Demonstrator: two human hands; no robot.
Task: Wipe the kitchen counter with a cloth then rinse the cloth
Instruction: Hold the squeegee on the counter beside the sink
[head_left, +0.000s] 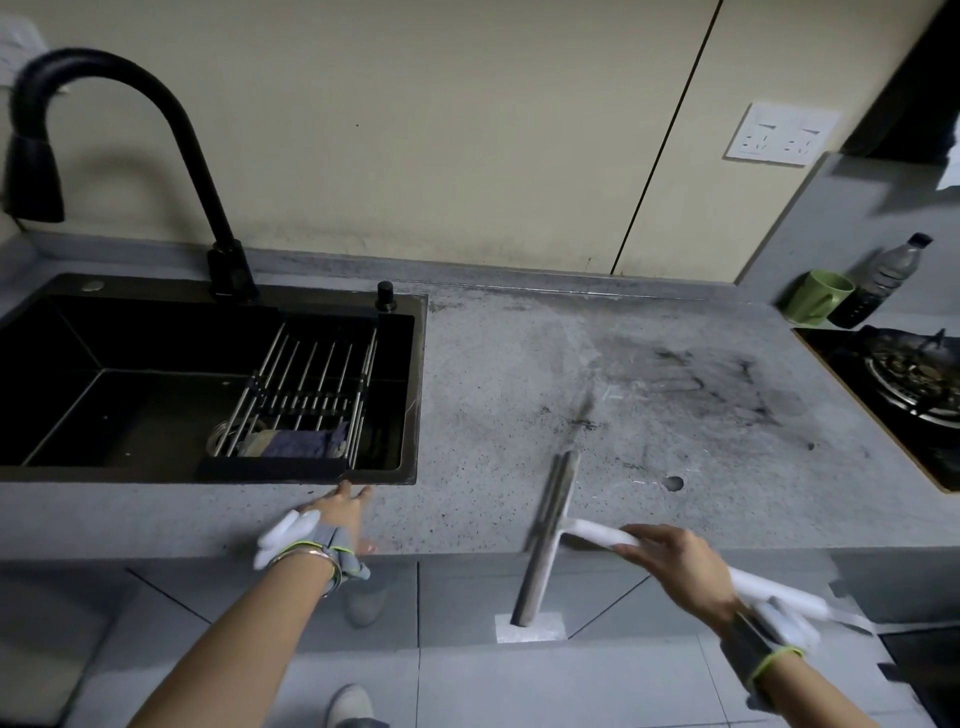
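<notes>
right hand (675, 564) grips the white handle of a squeegee (553, 525), its long blade lying across the near edge of the grey bench (519, 374) and overhanging it. left hand (332, 514) rests flat on the bench edge, fingers straight, tips at the near rim of the black sink (421, 384). a dark cloth (306, 441) lies on the wire rack (311, 384) inside the sink (near right corner). dark smudges mark the bench to the right, short of the stove (904, 384).
</notes>
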